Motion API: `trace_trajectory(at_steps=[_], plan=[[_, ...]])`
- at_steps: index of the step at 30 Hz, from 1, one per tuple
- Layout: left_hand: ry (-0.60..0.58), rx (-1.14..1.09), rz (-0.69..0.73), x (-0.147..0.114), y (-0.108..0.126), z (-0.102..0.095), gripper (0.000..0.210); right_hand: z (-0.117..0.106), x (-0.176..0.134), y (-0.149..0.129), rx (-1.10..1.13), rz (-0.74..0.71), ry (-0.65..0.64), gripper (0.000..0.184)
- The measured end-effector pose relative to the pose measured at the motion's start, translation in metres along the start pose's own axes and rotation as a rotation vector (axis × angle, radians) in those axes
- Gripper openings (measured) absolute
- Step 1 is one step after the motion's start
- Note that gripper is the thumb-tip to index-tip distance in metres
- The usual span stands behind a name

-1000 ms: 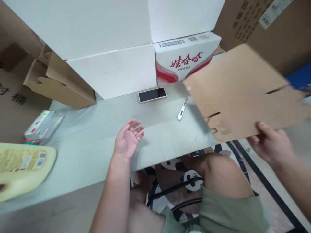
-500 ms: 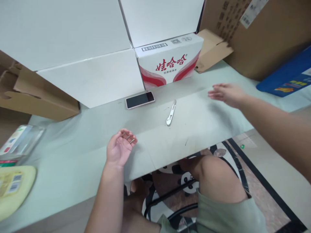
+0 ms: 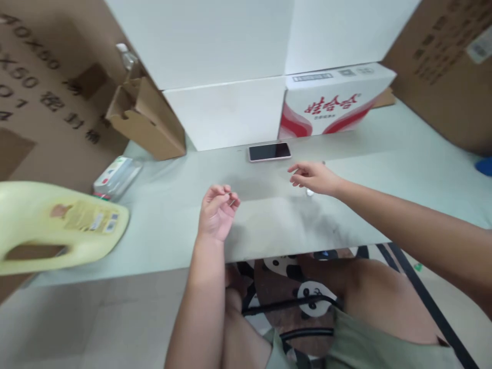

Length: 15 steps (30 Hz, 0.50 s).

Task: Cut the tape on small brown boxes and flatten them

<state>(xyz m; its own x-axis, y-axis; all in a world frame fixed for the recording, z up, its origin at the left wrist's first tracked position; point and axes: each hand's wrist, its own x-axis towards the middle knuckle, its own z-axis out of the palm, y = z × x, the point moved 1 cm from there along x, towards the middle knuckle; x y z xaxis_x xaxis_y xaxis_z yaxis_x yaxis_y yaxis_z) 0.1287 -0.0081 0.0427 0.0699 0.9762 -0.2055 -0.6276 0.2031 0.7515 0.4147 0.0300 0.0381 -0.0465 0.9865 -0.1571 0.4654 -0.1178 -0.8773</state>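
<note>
Bright, diffuse light, soft shadow on the pale tabletop point(image 3: 165, 225) below the right hand point(image 3: 313, 178), a fainter one beside the left hand point(image 3: 218, 218), blurred lettering on the Wahaha carton point(image 3: 326, 115) beyond the right hand, wide-angle stretch in the yellow jug point(image 3: 73, 223) left of the left hand.

Cutter point(image 3: 309, 192): wht, rounded nr end. Lies on pale-green tbl point(image 3: 403, 154), R of phone point(image 3: 269, 152) and nearer. Mid-section hidden; only nr end and small pt. of far end visible, far end offset R. Blade state: not visible. Phone: blk screen, pale rim. Lies flat, screen up, long axis approx. L–R, far pt. of tbl.
</note>
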Motion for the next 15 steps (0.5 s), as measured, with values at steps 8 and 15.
trace_trajectory(at_steps=[8, 15], plan=[[-0.037, -0.14, 0.076, -0.011, 0.029, -0.032, 0.029, 0.156, 0.083, -0.115, -0.392, -0.443, -0.143, 0.024], [-0.064, -0.181, 0.079, -0.011, 0.047, -0.053, 0.036, 0.255, 0.162, -0.227, -0.634, -0.754, -0.078, 0.029]])
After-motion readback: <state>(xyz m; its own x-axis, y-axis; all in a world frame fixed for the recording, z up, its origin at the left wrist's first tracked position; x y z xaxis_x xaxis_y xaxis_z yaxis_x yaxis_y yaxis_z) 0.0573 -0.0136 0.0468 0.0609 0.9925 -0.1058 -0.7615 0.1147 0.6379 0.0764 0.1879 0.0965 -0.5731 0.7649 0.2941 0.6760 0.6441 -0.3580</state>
